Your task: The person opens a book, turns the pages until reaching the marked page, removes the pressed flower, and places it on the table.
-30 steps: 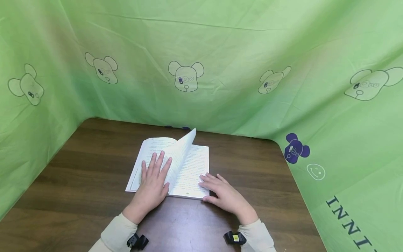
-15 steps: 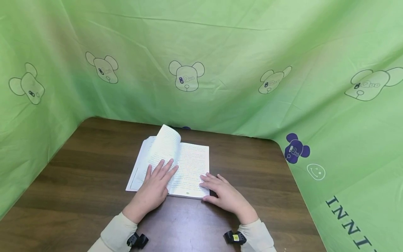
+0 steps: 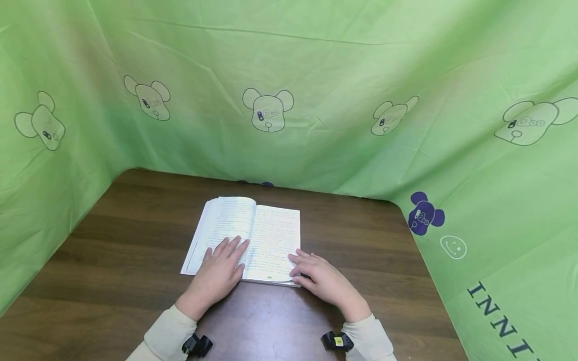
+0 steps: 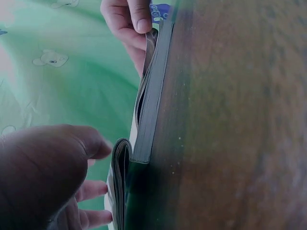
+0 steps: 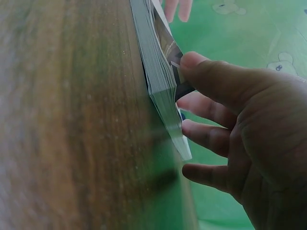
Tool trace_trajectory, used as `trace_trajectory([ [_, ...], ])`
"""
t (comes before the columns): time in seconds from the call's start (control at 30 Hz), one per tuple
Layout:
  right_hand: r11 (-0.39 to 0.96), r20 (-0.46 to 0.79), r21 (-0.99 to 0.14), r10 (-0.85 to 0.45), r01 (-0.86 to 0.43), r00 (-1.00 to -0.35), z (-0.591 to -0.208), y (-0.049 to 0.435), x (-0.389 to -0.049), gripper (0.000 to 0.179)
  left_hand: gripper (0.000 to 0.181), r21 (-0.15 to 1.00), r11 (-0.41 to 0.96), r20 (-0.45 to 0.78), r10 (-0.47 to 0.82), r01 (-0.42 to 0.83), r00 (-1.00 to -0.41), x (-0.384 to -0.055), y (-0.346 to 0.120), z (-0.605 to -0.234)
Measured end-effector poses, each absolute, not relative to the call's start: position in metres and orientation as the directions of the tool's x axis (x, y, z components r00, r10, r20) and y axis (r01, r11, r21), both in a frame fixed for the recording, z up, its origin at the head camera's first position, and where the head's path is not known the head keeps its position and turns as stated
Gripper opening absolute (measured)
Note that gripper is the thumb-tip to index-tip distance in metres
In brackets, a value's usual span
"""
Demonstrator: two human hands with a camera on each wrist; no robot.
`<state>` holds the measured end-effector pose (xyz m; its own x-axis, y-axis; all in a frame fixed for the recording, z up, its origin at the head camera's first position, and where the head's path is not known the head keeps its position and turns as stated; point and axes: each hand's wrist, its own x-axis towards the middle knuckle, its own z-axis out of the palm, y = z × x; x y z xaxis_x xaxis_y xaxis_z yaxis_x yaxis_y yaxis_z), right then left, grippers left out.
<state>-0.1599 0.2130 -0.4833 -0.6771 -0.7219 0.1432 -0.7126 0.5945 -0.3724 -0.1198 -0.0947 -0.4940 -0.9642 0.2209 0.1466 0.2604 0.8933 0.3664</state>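
An open book (image 3: 275, 230) lies on the table, white printed pages facing up. My left hand (image 3: 217, 275) rests flat on the left page, fingers extended towards the spine and thumb near the lower edge. At the lower right corner, my right hand (image 3: 321, 278) pinches the raised corner of a page (image 5: 173, 62) between thumb and fingers. That page bows up from the thick block of pages (image 5: 152, 57) in the right wrist view. In the left wrist view, the left-hand pages (image 4: 120, 167) curve over beside the spine.
The dark wooden table (image 3: 361, 230) surrounds the book. A green cloth (image 3: 316, 65) printed with bear heads hangs behind and along both sides. Each wrist wears a black strapped device, such as the one on the right wrist (image 3: 337, 341).
The page that stood upright has swung over to the left and now lies flat. My left hand lifted slightly and settled back. My right fingers have curled, raising the lower right page corner.
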Motion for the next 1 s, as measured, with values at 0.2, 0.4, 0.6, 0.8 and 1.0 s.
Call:
trace_trajectory([
  [0.2, 0.591, 0.157, -0.359, -0.725, -0.722, -0.671, -0.4836, 0.2126, -0.1603, 0.004, 0.061, 0.371, 0.898, 0.138, 0.198, 0.236, -0.97, -0.1201, -0.0942, -0.4945],
  [0.4, 0.6, 0.155, -0.351, -0.72, -0.719, -0.676, -0.4813, 0.2111, -0.1602, 0.006, 0.043, 0.378, 0.878, 0.175, 0.243, 0.293, -0.954, -0.1223, -0.0929, -0.4954],
  [0.6, 0.611, 0.176, -0.346, -0.704, -0.713, -0.688, -0.483, 0.2091, -0.1603, 0.006, 0.02, 0.4, 0.843, 0.186, 0.308, 0.359, -0.933, -0.1212, -0.09, -0.4968],
  [0.8, 0.611, 0.203, -0.332, -0.698, -0.719, -0.687, -0.4868, 0.2088, -0.1597, 0.006, 0.022, 0.411, 0.839, 0.155, 0.321, 0.357, -0.934, -0.1186, -0.0906, -0.4977],
  [1.0, 0.602, 0.248, -0.334, -0.686, -0.725, -0.684, -0.485, 0.2082, -0.1599, 0.005, 0.034, 0.407, 0.84, 0.145, 0.328, 0.359, -0.933, -0.1189, -0.0906, -0.4949],
])
